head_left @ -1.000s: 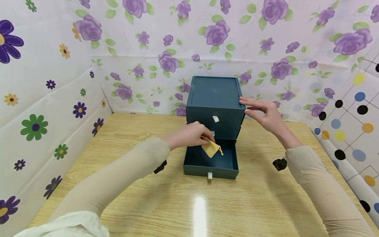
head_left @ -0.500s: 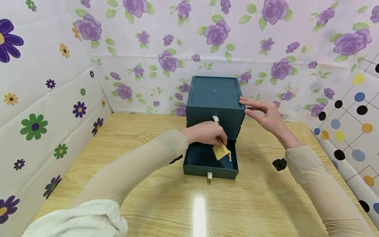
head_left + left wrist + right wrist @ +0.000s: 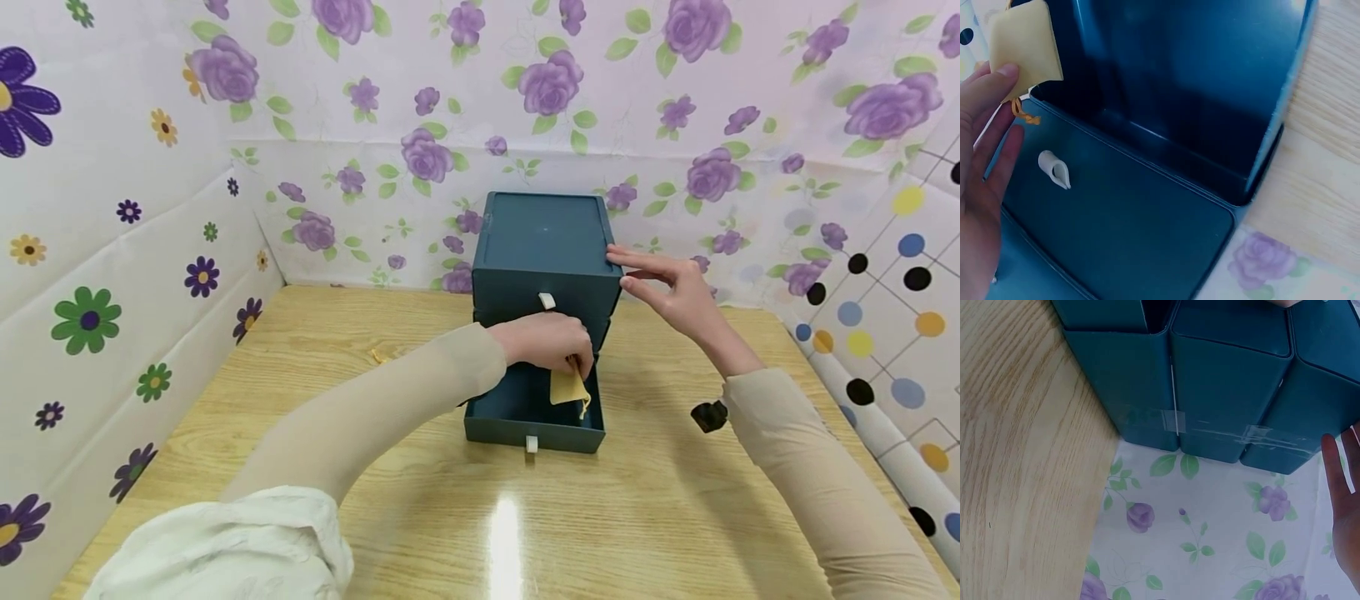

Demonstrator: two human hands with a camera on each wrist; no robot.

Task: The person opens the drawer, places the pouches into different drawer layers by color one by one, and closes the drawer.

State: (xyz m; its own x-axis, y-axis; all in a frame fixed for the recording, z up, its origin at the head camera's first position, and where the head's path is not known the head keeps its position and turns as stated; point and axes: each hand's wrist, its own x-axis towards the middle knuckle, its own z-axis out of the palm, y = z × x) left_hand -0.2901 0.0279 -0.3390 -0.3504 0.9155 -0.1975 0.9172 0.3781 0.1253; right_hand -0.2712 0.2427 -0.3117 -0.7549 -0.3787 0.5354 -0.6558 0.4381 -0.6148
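A dark blue drawer cabinet (image 3: 546, 233) stands against the back wall with its bottom drawer (image 3: 495, 432) pulled out. My left hand (image 3: 546, 340) pinches a small yellow drawstring pouch (image 3: 567, 388) over the right part of that drawer. In the left wrist view the thumb lies on the pouch (image 3: 1025, 47), and orange cord ends dangle below it. Straight fingers of my right hand (image 3: 671, 292) touch the cabinet's top right edge. The right wrist view shows the cabinet's side (image 3: 1229, 394), with the right hand (image 3: 1344, 506) at its upper end.
A small yellow thing (image 3: 379, 357), partly hidden by the left sleeve, lies on the wooden table (image 3: 420, 517). White pull tabs (image 3: 547, 301) stick out from the drawer fronts. Flowered cloth (image 3: 360, 200) encloses the back and left.
My left hand has moved right over the open drawer, carrying the pouch, which now hangs lower near the drawer's right wall. The right hand has stayed at the cabinet's edge.
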